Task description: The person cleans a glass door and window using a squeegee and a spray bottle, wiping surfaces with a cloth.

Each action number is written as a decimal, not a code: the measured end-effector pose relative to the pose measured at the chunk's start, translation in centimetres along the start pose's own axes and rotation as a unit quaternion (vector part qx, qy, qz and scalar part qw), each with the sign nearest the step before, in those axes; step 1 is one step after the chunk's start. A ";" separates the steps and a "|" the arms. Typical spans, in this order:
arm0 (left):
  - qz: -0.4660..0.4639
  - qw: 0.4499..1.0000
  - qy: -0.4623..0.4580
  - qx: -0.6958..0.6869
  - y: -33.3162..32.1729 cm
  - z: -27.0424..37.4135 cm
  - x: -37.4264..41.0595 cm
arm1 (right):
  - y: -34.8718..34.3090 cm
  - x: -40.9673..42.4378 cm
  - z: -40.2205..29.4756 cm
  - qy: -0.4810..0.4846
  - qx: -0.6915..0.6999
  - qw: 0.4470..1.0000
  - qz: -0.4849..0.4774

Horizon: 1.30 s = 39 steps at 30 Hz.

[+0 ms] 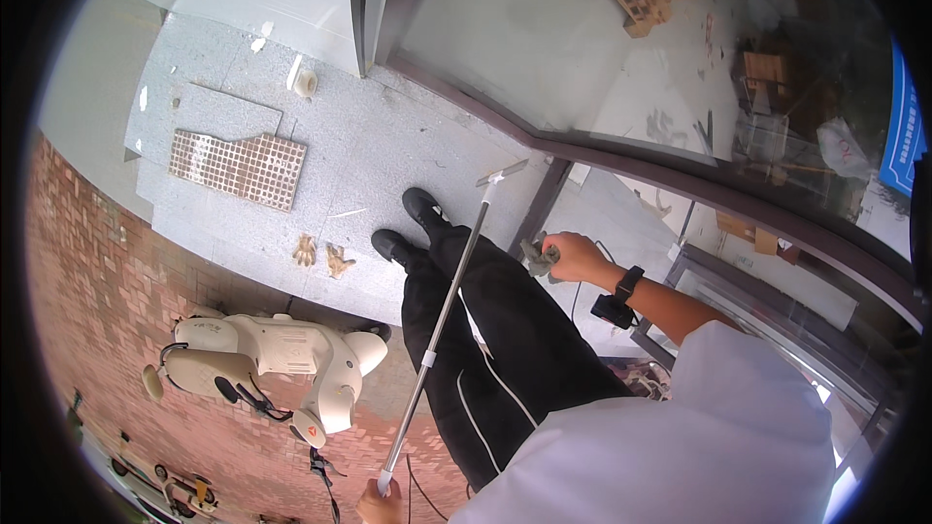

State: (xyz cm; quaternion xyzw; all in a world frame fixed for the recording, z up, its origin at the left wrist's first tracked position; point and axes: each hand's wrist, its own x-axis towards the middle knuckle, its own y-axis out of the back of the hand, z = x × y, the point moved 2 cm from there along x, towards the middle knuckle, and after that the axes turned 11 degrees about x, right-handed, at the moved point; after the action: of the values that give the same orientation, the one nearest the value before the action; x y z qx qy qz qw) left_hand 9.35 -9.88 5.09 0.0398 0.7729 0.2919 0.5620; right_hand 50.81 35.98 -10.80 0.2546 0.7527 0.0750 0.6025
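Note:
At the bottom of the view, my left hand point(380, 503) grips the lower end of a metal telescopic pole point(444, 313). The pole slants up across my legs to a squeegee head point(502, 173) with a flat blade, near the foot of a brown-framed glass panel. A crumpled grey cloth point(540, 255) is bunched in my right hand point(575, 258), held beside my right leg. A black strap with a small device point(616, 306) circles my right wrist.
A cream scooter point(291, 353) stands on brick paving. Two stained gloves point(320, 256), a brown grate point(240, 167) and a tape roll point(306, 84) lie on the grey stone floor. The glass panel point(502, 51) rises at right, with wooden pieces point(641, 0) visible through it.

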 end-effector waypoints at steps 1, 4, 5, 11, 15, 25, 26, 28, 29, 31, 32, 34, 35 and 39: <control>0.032 0.999 -0.010 -0.020 -0.1 -1.7 0.0 | 0.4 -1.4 -0.6 -0.010 0.000 1.000 -0.005; 0.168 0.984 0.047 -0.017 0.9 -4.4 -0.2 | 1.1 -5.2 -1.4 -0.015 -0.034 0.999 0.012; 0.175 0.983 0.041 -0.024 1.8 -5.4 -0.5 | 1.4 -6.4 -1.7 -0.019 -0.038 0.999 0.014; 0.269 0.962 0.045 -0.021 5.1 -7.5 -2.7 | 3.9 -12.8 -5.1 0.027 -0.016 0.995 0.090; 0.314 0.948 0.039 0.027 8.6 -7.5 -3.1 | 5.0 -15.3 -5.9 0.079 0.029 0.983 0.164; 0.390 0.920 0.028 0.036 13.6 -8.0 -3.3 | 7.8 -19.3 -4.1 0.073 0.191 0.934 0.292; 0.393 0.919 0.025 0.031 13.6 -8.0 -3.3 | 7.9 -19.7 -3.7 0.066 0.186 0.935 0.294; 0.401 0.915 0.031 0.025 13.5 -7.5 -3.1 | 7.9 -20.4 -2.8 0.046 0.184 0.941 0.281; 0.405 0.913 0.032 0.024 13.9 -7.4 -3.1 | 7.7 -20.9 -2.1 0.034 0.185 0.943 0.275; 0.409 0.911 0.036 0.031 14.3 -7.1 -2.7 | 6.7 -20.8 0.3 0.015 0.196 0.939 0.282; 0.410 0.911 0.039 0.031 14.6 -6.7 -2.6 | 6.5 -21.2 0.9 0.017 0.209 0.932 0.297; 0.413 0.909 0.036 0.035 15.5 -6.6 -2.7 | 5.3 -21.9 2.0 0.028 0.221 0.928 0.299; 0.415 0.908 0.034 0.038 16.0 -6.7 -2.6 | 4.7 -22.0 2.6 0.038 0.220 0.931 0.288; 0.439 0.898 0.010 0.031 19.0 -8.2 -3.0 | 4.4 -22.6 3.3 0.053 0.195 0.948 0.245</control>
State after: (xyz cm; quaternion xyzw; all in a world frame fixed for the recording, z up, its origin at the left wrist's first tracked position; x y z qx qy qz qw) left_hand -1.97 1.36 18.67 0.3898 0.6912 0.4848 0.3677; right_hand 58.51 28.38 9.78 0.5395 0.6980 0.0857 0.4630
